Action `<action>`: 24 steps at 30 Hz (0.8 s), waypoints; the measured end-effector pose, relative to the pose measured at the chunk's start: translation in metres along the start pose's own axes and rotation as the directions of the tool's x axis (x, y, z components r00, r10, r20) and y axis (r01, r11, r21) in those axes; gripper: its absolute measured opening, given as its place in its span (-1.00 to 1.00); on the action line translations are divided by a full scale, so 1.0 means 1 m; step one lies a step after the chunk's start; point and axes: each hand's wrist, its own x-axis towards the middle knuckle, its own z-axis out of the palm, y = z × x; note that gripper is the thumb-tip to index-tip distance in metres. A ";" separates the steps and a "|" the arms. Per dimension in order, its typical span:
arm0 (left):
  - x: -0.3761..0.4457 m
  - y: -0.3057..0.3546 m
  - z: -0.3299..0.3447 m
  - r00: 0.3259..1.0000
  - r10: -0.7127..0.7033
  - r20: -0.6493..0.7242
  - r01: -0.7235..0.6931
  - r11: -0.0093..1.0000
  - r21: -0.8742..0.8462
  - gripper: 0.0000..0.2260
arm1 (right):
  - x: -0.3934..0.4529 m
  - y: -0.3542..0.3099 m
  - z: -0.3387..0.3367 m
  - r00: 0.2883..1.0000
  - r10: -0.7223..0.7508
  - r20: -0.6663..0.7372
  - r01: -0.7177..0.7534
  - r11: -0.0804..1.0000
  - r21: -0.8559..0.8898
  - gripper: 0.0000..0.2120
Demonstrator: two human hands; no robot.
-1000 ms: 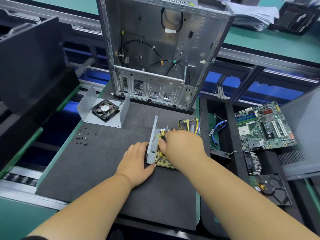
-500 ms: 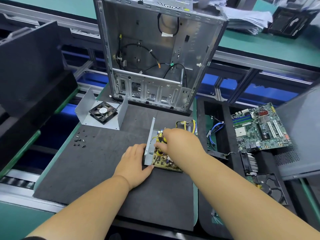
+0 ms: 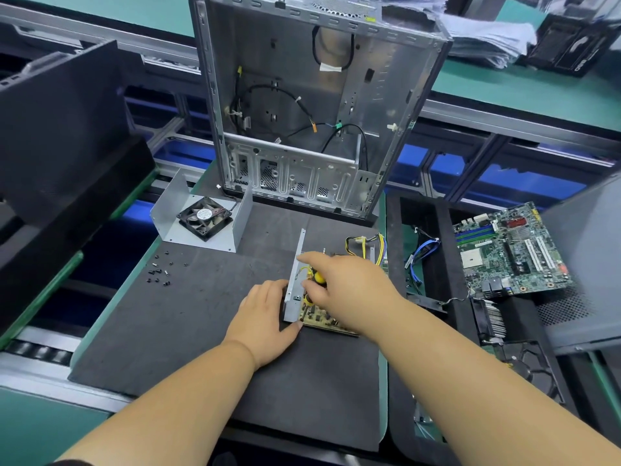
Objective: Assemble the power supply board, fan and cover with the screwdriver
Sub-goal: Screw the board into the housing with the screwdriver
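The power supply board lies in its grey metal base on the black mat. My left hand rests flat against the base's upright wall, thumb at the near corner. My right hand covers most of the board, with thumb and fingers curled round a yellow and black part on it. The black fan sits inside the grey bent metal cover at the mat's far left. Several small black screws lie loose near the left edge. I see no screwdriver.
An open computer case stands upright behind the mat. Yellow and black cables trail from the board. To the right a bin holds blue cables, a green motherboard and a heatsink. A black panel leans at the left.
Both hands stay at the board. The right hand has shifted slightly back, so more of the board's near edge shows, and its index finger now stretches forward.
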 end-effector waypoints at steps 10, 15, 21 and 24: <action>0.000 0.000 0.000 1.000 -0.008 0.007 0.008 1.000 0.005 -0.48 | 0.001 -0.001 -0.003 1.000 -0.028 0.001 0.028 0.996 0.089 -0.59; 0.001 0.000 0.000 1.000 -0.011 0.007 0.011 1.000 0.012 -0.52 | 0.003 -0.001 0.002 0.999 -0.030 0.017 0.030 0.999 -0.035 -0.82; -0.001 0.000 0.000 1.000 -0.021 -0.004 0.021 1.000 -0.006 -0.63 | 0.004 -0.003 0.001 0.995 -0.056 0.084 0.056 0.998 -0.005 -0.79; 0.001 -0.001 0.002 1.000 -0.021 -0.005 0.021 1.000 -0.004 -0.60 | 0.006 0.001 0.001 0.990 -0.058 0.126 0.058 0.998 0.004 -0.78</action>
